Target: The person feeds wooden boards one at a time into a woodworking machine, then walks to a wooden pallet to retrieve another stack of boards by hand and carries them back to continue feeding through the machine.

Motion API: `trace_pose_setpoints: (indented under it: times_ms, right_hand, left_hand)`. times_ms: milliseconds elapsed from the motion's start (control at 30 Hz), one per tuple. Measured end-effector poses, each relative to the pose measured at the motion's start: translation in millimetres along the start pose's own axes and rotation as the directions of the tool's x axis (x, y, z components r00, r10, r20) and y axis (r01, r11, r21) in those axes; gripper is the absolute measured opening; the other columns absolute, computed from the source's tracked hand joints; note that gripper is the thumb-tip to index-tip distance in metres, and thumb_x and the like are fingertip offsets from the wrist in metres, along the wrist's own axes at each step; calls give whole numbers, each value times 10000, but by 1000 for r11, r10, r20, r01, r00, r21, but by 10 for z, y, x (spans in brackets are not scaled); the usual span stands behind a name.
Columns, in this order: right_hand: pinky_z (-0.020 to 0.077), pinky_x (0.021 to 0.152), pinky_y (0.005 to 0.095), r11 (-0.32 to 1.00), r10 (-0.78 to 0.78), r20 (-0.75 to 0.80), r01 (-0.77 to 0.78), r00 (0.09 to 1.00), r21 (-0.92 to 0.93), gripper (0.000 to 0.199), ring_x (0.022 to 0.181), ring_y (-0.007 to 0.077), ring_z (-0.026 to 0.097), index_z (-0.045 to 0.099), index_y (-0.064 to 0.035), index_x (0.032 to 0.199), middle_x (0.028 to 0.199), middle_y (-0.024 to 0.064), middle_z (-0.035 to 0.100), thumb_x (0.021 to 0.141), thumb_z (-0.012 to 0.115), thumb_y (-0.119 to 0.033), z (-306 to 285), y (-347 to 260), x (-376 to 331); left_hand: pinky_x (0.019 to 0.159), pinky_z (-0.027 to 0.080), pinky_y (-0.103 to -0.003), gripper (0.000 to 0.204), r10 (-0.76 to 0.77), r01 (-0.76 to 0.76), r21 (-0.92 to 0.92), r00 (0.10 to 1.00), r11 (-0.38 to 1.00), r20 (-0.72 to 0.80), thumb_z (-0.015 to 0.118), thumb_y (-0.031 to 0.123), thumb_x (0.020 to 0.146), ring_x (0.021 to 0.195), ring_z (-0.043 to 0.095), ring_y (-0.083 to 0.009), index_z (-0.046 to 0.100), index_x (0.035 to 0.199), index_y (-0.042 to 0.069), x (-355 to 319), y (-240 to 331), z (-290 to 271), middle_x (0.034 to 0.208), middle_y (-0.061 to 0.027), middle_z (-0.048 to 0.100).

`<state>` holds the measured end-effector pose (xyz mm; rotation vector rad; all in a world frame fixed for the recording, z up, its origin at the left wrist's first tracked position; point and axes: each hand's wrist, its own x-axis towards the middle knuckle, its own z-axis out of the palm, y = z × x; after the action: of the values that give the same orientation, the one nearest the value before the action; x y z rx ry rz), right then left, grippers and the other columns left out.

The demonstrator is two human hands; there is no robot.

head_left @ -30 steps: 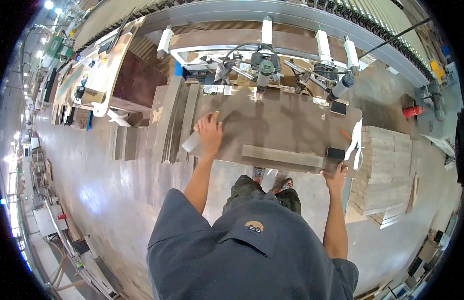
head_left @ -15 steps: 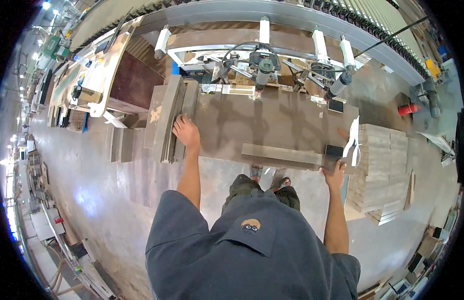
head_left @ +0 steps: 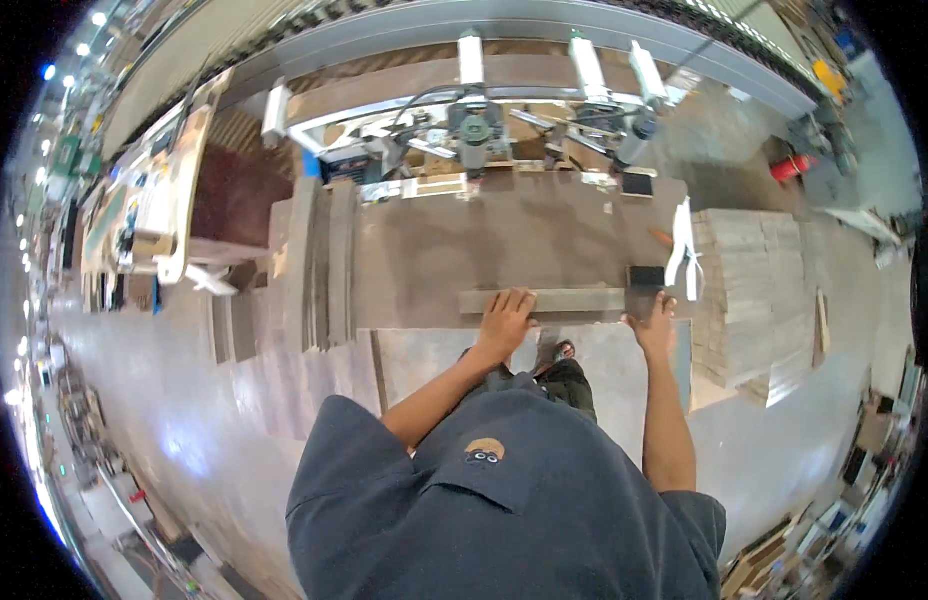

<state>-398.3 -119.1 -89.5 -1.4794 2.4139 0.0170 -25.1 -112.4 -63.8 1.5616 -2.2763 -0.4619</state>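
Note:
A narrow grey-brown wooden strip (head_left: 582, 300) lies flat along the near edge of the brown worktable (head_left: 424, 240). My left hand (head_left: 506, 325) is closed over its left part, fingers across the top and thumb at the near side. By the strip's right end rests my right hand (head_left: 654, 328), thumb and fingers apart, the fingertips just below a small black block (head_left: 646, 276). Whether the right thumb touches the strip, I cannot tell. To the left, several long boards (head_left: 324, 265) stand side by side on the table.
Machine arms and cylinders (head_left: 474, 135) overhang the far side of the table. A second black block (head_left: 637, 185) sits near the far right corner, and white strips (head_left: 681, 250) hang at the right edge. Stacked boards (head_left: 749, 295) stand to the right; a cluttered workbench (head_left: 174, 200) is at left.
My left hand has left the upright boards and moved right onto the wooden strip. My right hand stays by the strip's right end. The whole view has shifted slightly.

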Motion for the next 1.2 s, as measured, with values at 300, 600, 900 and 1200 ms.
trace_pose_setpoints:
  times_ms: [300, 600, 900, 1200]
  right_hand:
    - [457, 1148, 544, 997, 60, 40, -62, 997, 56, 1296, 1545, 470, 342, 268, -126, 1676, 1736, 265, 193, 657, 947, -550, -186, -224, -68]
    - [499, 1111, 514, 994, 107, 89, -109, 990, 11, 1304, 1572, 391, 336, 247, -180, 1693, 1755, 225, 169, 657, 934, -573, -340, -325, -112]
    - [508, 1096, 517, 995, 95, 65, -96, 993, 17, 1310, 1543, 442, 368, 288, -148, 1675, 1739, 247, 205, 626, 937, -591, -253, -250, -135]
    - [509, 1097, 508, 997, 69, 25, -70, 997, 44, 1290, 1517, 456, 403, 336, -106, 1651, 1722, 278, 222, 612, 957, -552, -283, -236, -119]
  left_hand:
    - [1086, 397, -540, 629, 151, -151, 23, 989, 988, -5, 811, 253, 835, 1260, 556, -319, 594, 1408, 110, 295, -380, -95, 1330, -99, 605]
    - [1078, 415, -533, 541, 130, -107, 106, 964, 989, -234, 745, 196, 917, 1236, 543, -366, 587, 1426, 107, 1557, -929, 41, 1319, -136, 596]
    - [1107, 388, -473, 360, 185, -132, 200, 943, 971, -277, 723, 194, 947, 1278, 552, -290, 688, 1305, 169, 2072, -910, 143, 1328, -71, 620]
    - [1105, 383, -472, 308, 247, -197, 207, 935, 958, -256, 702, 176, 969, 1249, 569, -292, 714, 1277, 185, 2146, -900, 92, 1368, -50, 637]
